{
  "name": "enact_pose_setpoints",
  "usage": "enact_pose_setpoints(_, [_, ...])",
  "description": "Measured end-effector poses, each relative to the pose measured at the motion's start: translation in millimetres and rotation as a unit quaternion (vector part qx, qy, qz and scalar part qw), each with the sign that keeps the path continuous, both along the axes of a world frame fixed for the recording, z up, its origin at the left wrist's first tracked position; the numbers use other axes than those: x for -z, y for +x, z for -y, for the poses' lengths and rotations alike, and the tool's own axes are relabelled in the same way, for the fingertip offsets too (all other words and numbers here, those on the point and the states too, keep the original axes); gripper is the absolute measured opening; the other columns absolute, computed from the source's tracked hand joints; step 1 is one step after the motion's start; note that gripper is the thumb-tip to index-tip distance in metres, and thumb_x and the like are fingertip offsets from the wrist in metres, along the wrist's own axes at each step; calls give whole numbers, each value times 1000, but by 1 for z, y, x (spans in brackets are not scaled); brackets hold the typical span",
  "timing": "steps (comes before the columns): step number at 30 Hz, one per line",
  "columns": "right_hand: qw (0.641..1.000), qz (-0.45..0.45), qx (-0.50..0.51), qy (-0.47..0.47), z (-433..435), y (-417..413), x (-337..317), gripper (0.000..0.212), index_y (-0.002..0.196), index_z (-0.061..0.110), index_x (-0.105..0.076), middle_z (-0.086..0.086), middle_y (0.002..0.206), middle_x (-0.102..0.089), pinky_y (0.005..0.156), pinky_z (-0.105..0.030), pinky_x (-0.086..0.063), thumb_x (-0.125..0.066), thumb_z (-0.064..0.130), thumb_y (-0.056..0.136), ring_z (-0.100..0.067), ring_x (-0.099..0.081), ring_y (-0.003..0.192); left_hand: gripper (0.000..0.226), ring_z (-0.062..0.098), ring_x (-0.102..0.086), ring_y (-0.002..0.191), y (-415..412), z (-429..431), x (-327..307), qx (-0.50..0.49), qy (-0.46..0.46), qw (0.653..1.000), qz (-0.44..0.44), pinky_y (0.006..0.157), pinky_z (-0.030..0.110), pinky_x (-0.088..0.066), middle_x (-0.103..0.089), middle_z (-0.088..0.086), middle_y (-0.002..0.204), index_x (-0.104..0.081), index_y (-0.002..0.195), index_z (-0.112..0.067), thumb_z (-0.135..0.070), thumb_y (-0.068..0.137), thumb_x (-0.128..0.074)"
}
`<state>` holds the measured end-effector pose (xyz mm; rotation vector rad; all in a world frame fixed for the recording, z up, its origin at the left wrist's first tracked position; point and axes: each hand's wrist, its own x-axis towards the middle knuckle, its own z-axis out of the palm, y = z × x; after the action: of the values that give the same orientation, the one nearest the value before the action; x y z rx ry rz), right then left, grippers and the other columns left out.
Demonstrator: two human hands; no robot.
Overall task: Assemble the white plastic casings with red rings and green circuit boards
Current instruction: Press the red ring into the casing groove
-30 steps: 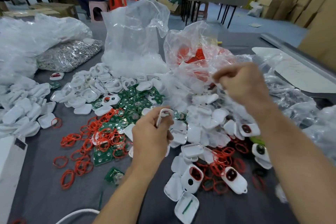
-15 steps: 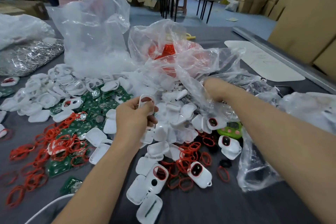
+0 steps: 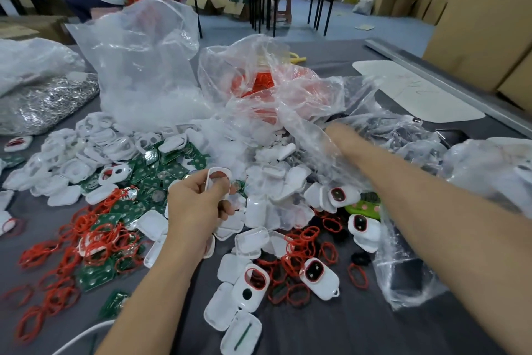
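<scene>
A small white plastic casing with an oval hole (image 3: 219, 179) is held up by the left hand (image 3: 195, 207). The fingers (image 3: 226, 209) of that hand are curled round its lower end, and the thumb is pressed on its front. Something red is seen through the hole. Left of these fingers, flat green circuit boards (image 3: 149, 179) are heaped on the grey tabletop (image 3: 331, 331). Thin red rubber rings (image 3: 86, 228) are spread just beside the boards. Right of the fingers, a pile of loose white casing halves (image 3: 276, 182) is seen. The right hand (image 3: 337, 133) is stretched far ahead, under a crinkled clear plastic bag (image 3: 311, 101). It is blurred and partly covered, so it cannot be told whether its fingers are open or closed, or whether anything is held. Below the left fingers and to their right, a white casing with a red ring fitted (image 3: 318, 274) is laid on the tabletop.
</scene>
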<state>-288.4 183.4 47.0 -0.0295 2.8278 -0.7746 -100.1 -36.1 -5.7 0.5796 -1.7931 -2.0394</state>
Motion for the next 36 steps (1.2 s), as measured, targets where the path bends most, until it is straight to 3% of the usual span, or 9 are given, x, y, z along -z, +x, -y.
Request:
enact_pose_setpoints(3, [995,34,-45,-83,1,1,-3,22,101,12,-64,-7,107,-64,71,-23,-52,-44,14,108,-18,-60,87,16,18,-54,41,-2,-1,0,5,0,1000,0,39,23,-41,-75,14,75,-75,87,-11,0,93,-66])
enact_pose_setpoints(7, [995,-11,-77,56,-3,-6,-1,28,125,-1,-64,-20,132,-62,104,-39,-46,-47,7,104,-34,-60,117,14,17,-54,42,0,1,2,4,6,1000,5,40,24,-42,-76,12,76,-74,85,-8,0,93,-66])
enact_pose_setpoints(11, [989,-98,-54,99,-9,-1,-1,28,113,7,-71,-17,115,-71,93,-41,-55,-47,7,100,-31,-65,94,13,17,-55,42,0,3,3,6,2,1000,4,40,24,-42,-75,13,75,-73,85,-7,1,92,-66])
enact_pose_setpoints(17, [979,-67,-87,171,-15,7,1,29,120,5,-63,-20,124,-66,99,-46,-52,-43,7,100,-35,-64,105,16,18,-55,42,1,2,4,10,-4,1000,5,39,25,-41,-73,15,75,-74,83,-8,1,92,-65])
enact_pose_setpoints(24, [960,-211,27,183,-14,25,-16,31,111,14,-75,-15,108,-73,92,-46,-55,-47,12,97,-38,-67,100,21,19,-58,44,2,2,7,12,-26,1000,3,39,23,-43,-74,12,74,-76,77,-15,-3,91,-65])
enact_pose_setpoints(26, [939,-311,100,112,-14,39,-30,25,91,13,-77,-14,87,-74,76,-42,-55,-53,15,95,-38,-67,85,21,20,-59,47,2,-1,7,15,-24,1000,-2,43,25,-47,-73,13,74,-76,77,-17,-7,93,-65])
enact_pose_setpoints(28, [922,-364,115,-60,1,65,-42,24,77,15,-77,-6,70,-73,59,-34,-51,-59,17,93,-28,-66,66,22,20,-62,51,2,-6,5,23,-9,1000,-14,49,28,-52,-75,15,81,-77,80,-17,-11,96,-64])
enact_pose_setpoints(32, [908,-170,-7,-382,59,125,-27,15,67,25,-79,5,62,-74,49,-23,-50,-76,17,78,-8,-61,45,25,26,-70,60,5,-10,2,67,-1,997,-34,56,30,-57,-77,12,86,-70,113,-18,-4,97,-57])
enact_pose_setpoints(36, [909,-69,-31,-409,85,144,13,13,70,24,-81,2,63,-74,63,-30,-53,-81,11,72,-12,-67,54,28,31,-72,60,11,-9,3,59,-17,998,-24,54,33,-58,-77,11,86,-57,117,-19,0,96,-59])
